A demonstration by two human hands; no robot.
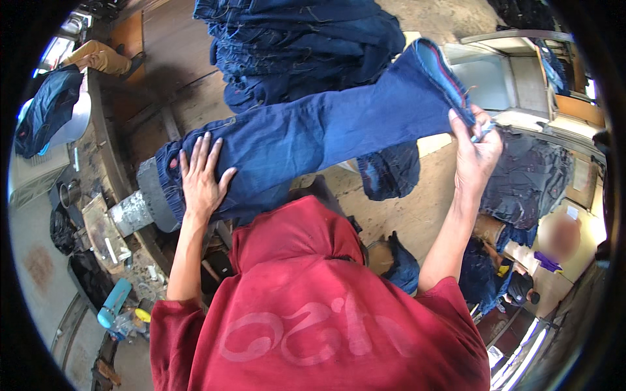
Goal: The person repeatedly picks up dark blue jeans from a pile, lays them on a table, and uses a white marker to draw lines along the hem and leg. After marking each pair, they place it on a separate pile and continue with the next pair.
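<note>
A pair of dark blue jeans stretches across in front of me, one leg running up to the right. Its left end sits around a grey padded cylinder on a pale, stained pipe. My left hand lies flat on the denim beside that end, fingers spread. At the far right, my right hand grips the edge of the leg's wide opening, where the lighter inside and a red line show. Something small and pale blue shows among the right fingers, too hidden to name.
A tall stack of jeans stands beyond. Dark grey garments are heaped at the right, with another person nearby. A worn bench runs along the left, near a turquoise object. Someone's tan-trousered leg appears at upper left.
</note>
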